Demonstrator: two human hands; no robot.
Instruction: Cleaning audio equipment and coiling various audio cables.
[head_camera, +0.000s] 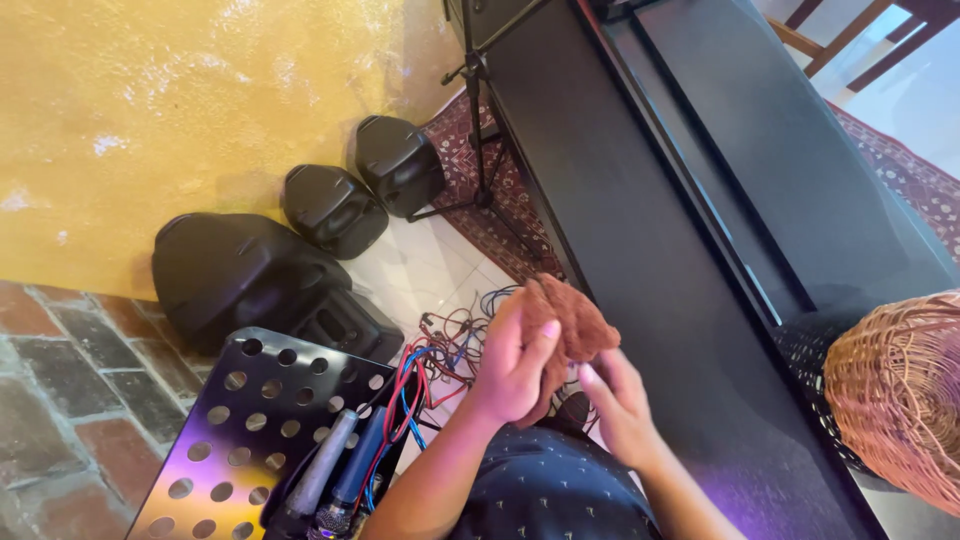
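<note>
Seen from above, the person's left hand and right hand meet at the centre of the view, both closed on a crumpled rust-brown cloth. The left fingers curl over its near side; the right fingers pinch it from below. The cloth is held in the air just beside the edge of a long, glossy black piano-like cabinet, which runs diagonally across the right half of the view.

Nearest on the left is a black perforated metal music-stand tray, holding two microphones and red and blue cables. Beneath the hands, a tangle of coloured wires lies on the white tiled floor. At the right edge, a woven wicker basket rests on the cabinet.

Farther off, three black loudspeakers sit against a yellow wall, beside a black tripod stand on a patterned red rug.
</note>
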